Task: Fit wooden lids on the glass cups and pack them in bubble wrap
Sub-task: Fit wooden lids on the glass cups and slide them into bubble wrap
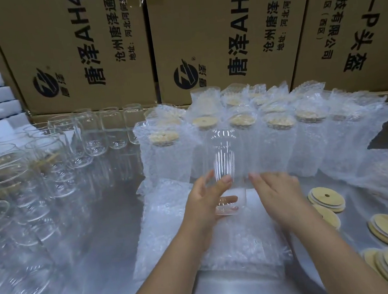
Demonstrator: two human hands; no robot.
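Glass cup in left hand; right hand beside.

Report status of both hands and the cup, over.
Left hand grips clear glass cup near its base. Right hand open beside it. Clear bubble-wrap pile underneath; nothing blocking.

Smooth, glossy clear cylindrical glass cup at centre. Translucent plastic bubble wrap at 6 o'clock looks pebbled. The silver metal table gleams. Round pale wooden lids at 4 o'clock and brown cardboard boxes at 12 are matt.
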